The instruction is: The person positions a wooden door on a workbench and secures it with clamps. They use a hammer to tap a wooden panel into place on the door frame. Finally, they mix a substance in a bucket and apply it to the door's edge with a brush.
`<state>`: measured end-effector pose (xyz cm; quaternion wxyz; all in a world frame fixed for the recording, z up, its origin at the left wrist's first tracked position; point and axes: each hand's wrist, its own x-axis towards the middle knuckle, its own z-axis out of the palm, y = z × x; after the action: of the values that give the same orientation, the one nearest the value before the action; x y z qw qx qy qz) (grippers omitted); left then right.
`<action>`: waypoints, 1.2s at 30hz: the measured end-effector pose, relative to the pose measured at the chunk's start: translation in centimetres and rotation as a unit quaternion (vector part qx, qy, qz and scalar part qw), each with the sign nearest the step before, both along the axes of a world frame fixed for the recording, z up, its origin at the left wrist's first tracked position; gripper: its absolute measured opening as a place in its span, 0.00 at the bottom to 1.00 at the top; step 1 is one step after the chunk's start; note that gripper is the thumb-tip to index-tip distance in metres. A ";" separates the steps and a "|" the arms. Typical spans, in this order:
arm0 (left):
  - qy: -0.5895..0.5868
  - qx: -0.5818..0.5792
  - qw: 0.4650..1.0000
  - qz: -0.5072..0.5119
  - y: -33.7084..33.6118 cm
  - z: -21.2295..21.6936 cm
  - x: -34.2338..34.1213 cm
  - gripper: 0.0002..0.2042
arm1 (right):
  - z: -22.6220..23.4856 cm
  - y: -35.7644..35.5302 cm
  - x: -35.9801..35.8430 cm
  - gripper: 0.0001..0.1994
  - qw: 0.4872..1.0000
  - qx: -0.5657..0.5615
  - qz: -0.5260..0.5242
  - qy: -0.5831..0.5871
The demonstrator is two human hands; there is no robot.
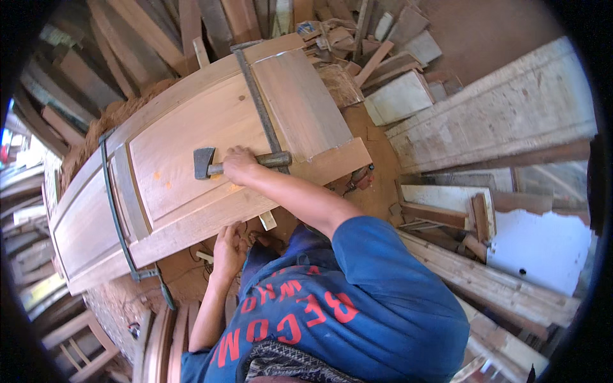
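Observation:
A panelled wooden door point(191, 137) lies flat in front of me. My right hand point(240, 165) is wrapped round the handle of a hatchet point(204, 163), close behind its metal head. The hatchet lies across the door's panel, and its handle end overlaps a metal bar clamp point(257, 105) that spans the door. Below the door's near edge, my left hand point(230, 247) is raised with its fingers loosely bent and apart, and no object shows in it. Another bar clamp point(115, 207) crosses the door further left, its screw end hanging past the near edge.
A small wood block point(267, 220) sticks out under the door's near edge. Stacked planks point(115, 45) stand along the far left. Offcuts point(402, 96) are piled at the far right, beside a long pale board point(498, 105). More boards and a white sheet point(539, 249) lie to the right.

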<state>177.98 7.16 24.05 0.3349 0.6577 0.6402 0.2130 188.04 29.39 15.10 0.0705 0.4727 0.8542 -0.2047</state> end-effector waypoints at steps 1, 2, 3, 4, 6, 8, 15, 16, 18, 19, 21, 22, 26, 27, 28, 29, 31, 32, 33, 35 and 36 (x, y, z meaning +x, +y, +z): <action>0.010 -0.011 1.000 -0.013 0.5 -0.3 -1.5 0.20 | -0.8 0.4 -0.5 0.20 1.000 -0.008 0.012 -0.009; 0.021 -0.023 0.999 -0.015 0.6 -0.5 -3.2 0.19 | -0.3 0.4 -0.9 0.21 0.999 -0.016 0.035 -0.017; 0.030 -0.035 0.999 -0.021 1.2 -1.0 -4.9 0.19 | 0.1 0.5 -0.5 0.21 0.996 -0.082 0.030 0.017; -0.019 -0.043 0.999 0.001 2.1 -2.2 -7.0 0.18 | 2.9 0.1 -0.3 0.22 0.986 -0.149 0.038 0.055; -0.043 0.015 0.999 -0.007 6.5 -5.3 -10.2 0.16 | 2.8 -1.4 1.5 0.26 0.972 -0.194 -0.007 0.131; -0.008 0.063 0.998 -0.006 12.8 -6.5 -13.1 0.15 | 3.1 -4.4 4.4 0.27 0.945 -0.254 -0.063 0.197; 0.149 0.158 0.974 0.057 39.4 -12.9 -18.5 0.25 | 11.6 -19.4 20.1 0.26 0.592 -0.446 -0.465 0.484; 0.186 0.154 0.968 0.061 42.3 -13.6 -18.2 0.27 | 12.1 -20.9 22.1 0.23 0.558 -0.417 -0.523 0.491; 0.258 0.147 0.953 0.066 47.8 -14.9 -17.3 0.31 | 13.0 -22.8 25.2 0.18 0.473 -0.343 -0.646 0.491; 0.292 0.127 0.947 0.045 50.2 -16.0 -17.9 0.34 | 13.1 -23.0 26.2 0.16 0.423 -0.301 -0.704 0.484; 0.360 0.088 0.929 0.011 54.4 -18.1 -20.0 0.38 | 11.0 -22.0 28.6 0.15 0.248 -0.253 -0.802 0.481; 0.307 0.034 0.951 -0.023 55.5 -18.8 -21.2 0.40 | 9.6 -21.4 29.5 0.15 0.159 -0.227 -0.839 0.469; 0.321 -0.014 0.946 0.039 56.7 -19.6 -18.6 0.43 | 4.8 -14.7 26.6 0.14 0.099 -0.125 -0.830 0.535; 0.340 -0.022 0.939 0.040 56.1 -19.0 -17.2 0.43 | 5.8 -12.6 24.6 0.14 0.157 -0.174 -0.809 0.539; 0.357 -0.024 0.932 0.052 55.7 -18.3 -16.2 0.44 | 6.4 -11.2 24.3 0.14 0.223 -0.225 -0.778 0.543; 0.353 -0.019 0.934 0.052 56.2 -17.7 -16.8 0.44 | 5.4 -12.1 25.6 0.14 0.196 -0.279 -0.739 0.581; 0.347 -0.018 0.937 0.044 56.1 -17.2 -17.9 0.44 | 3.3 -16.9 29.4 0.15 0.132 -0.383 -0.654 0.639; 0.360 -0.007 0.932 0.041 56.4 -16.9 -17.9 0.43 | 4.2 -17.4 29.5 0.15 0.174 -0.357 -0.696 0.598; 0.373 0.003 0.927 0.038 56.6 -16.8 -18.0 0.43 | 3.8 -17.4 29.5 0.16 0.221 -0.341 -0.716 0.568; 0.378 -0.003 0.925 0.031 56.5 -16.5 -17.0 0.41 | 5.0 -15.7 27.9 0.20 0.267 -0.274 -0.760 0.526; 0.369 -0.015 0.929 0.033 56.7 -16.2 -15.8 0.41 | 6.6 -13.6 26.5 0.23 0.272 -0.231 -0.780 0.514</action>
<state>162.14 63.85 7.83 0.0779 0.6634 0.7430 -0.0431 214.51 15.79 21.65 -0.4702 0.6734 -0.1471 -0.5512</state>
